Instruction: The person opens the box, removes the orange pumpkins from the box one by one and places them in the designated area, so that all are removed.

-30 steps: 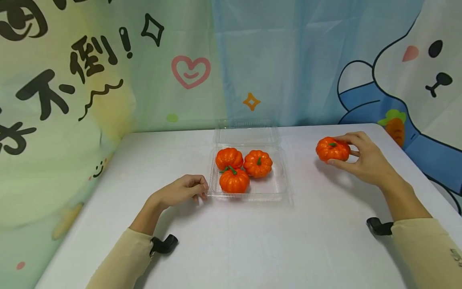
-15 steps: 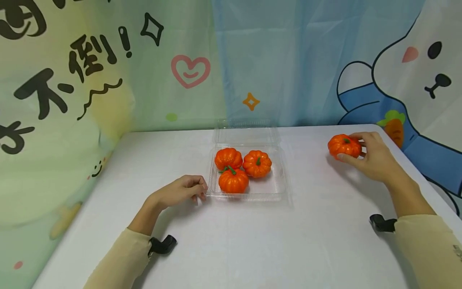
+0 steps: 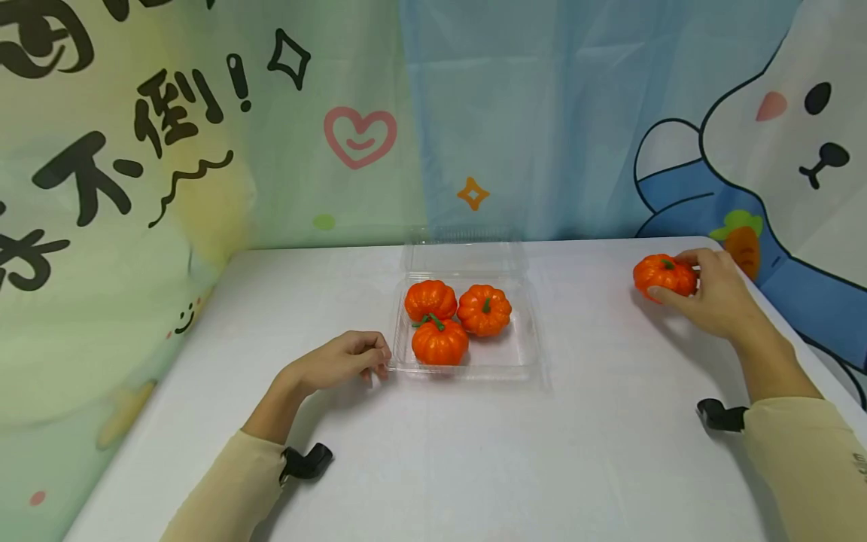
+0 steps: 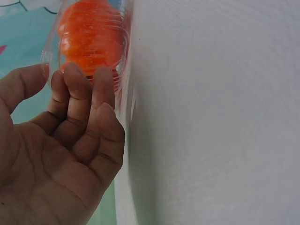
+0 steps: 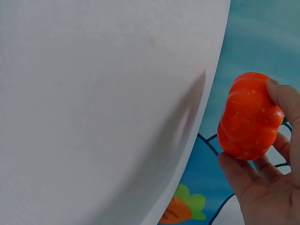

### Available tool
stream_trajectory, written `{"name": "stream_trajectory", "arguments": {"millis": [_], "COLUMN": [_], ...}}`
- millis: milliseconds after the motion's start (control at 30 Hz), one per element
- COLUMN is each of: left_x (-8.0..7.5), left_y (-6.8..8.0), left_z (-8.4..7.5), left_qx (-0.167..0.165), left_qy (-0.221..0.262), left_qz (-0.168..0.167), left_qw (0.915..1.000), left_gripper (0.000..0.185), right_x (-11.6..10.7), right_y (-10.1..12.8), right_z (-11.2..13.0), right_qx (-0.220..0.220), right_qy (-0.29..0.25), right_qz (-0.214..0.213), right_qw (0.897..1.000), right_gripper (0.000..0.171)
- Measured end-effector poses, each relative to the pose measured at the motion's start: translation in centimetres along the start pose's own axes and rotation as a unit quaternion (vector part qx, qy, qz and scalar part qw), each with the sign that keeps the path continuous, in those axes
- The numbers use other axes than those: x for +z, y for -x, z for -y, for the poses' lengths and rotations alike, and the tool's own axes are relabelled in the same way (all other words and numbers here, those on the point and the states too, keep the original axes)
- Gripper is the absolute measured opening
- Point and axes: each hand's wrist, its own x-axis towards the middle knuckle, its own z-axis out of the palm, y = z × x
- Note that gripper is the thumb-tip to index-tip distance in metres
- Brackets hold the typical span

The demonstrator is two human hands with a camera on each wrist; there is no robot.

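Note:
In the head view, a clear plastic clamshell box [image 3: 508, 350] lies with its lid folded back on the table. Three small orange toy pumpkins [image 3: 440, 342] with green stems sit inside it. My left hand [image 3: 339, 360] is at the box's front left corner, thumb and fingertips pinching its rim, as the left wrist view shows. Over the right side of the table, my right hand [image 3: 721, 297] grips another orange pumpkin [image 3: 658, 275] between thumb and fingers. That pumpkin [image 5: 251, 115] hangs above the surface in the right wrist view, its shadow apart from it.
A white table [image 3: 488, 459] carries everything, with its right edge close to my right hand. Behind it hangs a printed curtain [image 3: 515, 120] with cartoon figures and lettering. A black wrist mount [image 3: 308, 461] juts from the left sleeve, another [image 3: 721, 415] from the right.
My right hand has carried its pumpkin to the right, farther from the box. The left hand, the box and the three pumpkins in it have stayed put.

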Motion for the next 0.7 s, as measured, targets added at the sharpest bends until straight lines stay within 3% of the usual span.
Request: {"name": "stream_trajectory", "arguments": {"millis": [700], "left_x": [-0.2], "left_y": [-0.1], "left_z": [0.0], "left_qx": [-0.002], "left_qy": [0.006], "left_qz": [0.01], "left_qw": [0.9999], "left_gripper": [0.019], "right_x": [0.5], "right_y": [-0.3], "right_z": [-1.8], "right_qx": [0.054], "right_qy": [0.033], "right_qz": [0.029], "right_qw": [0.998], "right_gripper": [0.08]}}
